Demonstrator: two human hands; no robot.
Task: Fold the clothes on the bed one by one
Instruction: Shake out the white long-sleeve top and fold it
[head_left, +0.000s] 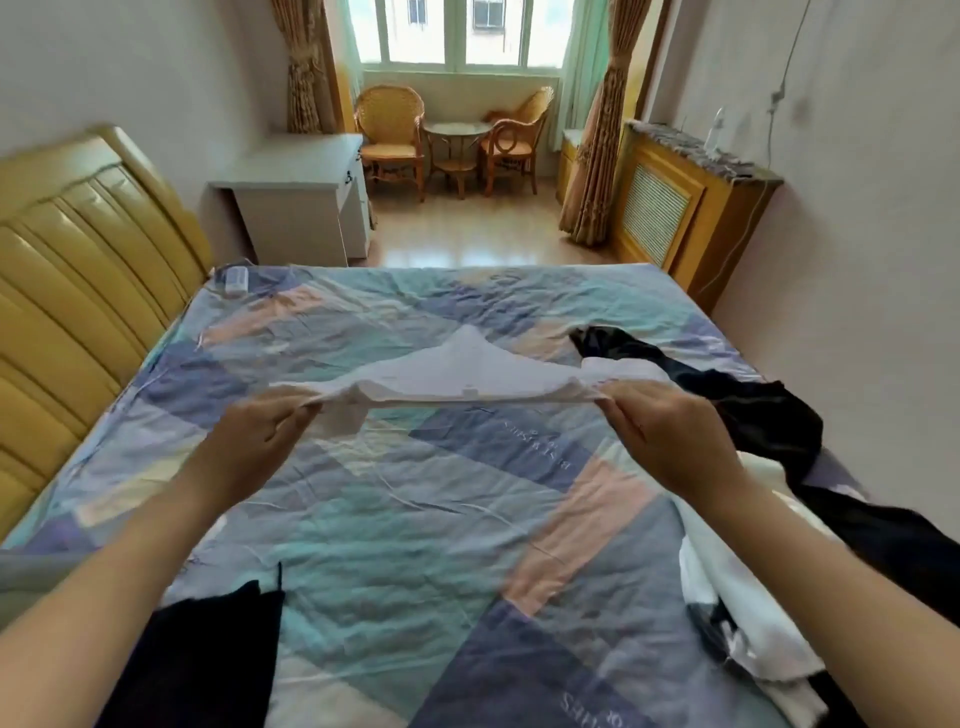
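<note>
A white garment (457, 371) is stretched out flat above the middle of the bed (395, 519), its near edge held taut between my two hands. My left hand (260, 441) pinches the left end of that edge. My right hand (665, 434) pinches the right end. The far part of the garment droops toward the patchwork sheet. Dark clothes (769, 415) lie heaped on the bed to the right, partly behind my right arm. Another dark piece (208, 660) lies at the near left, and a white piece (748, 618) at the near right.
A yellow padded headboard (78, 312) runs along the left. A small white object (236, 279) lies at the bed's far left corner. Beyond the bed stand a white desk (296, 202), wicker chairs (389, 137) with a round table, and a radiator cover (675, 208) on the right.
</note>
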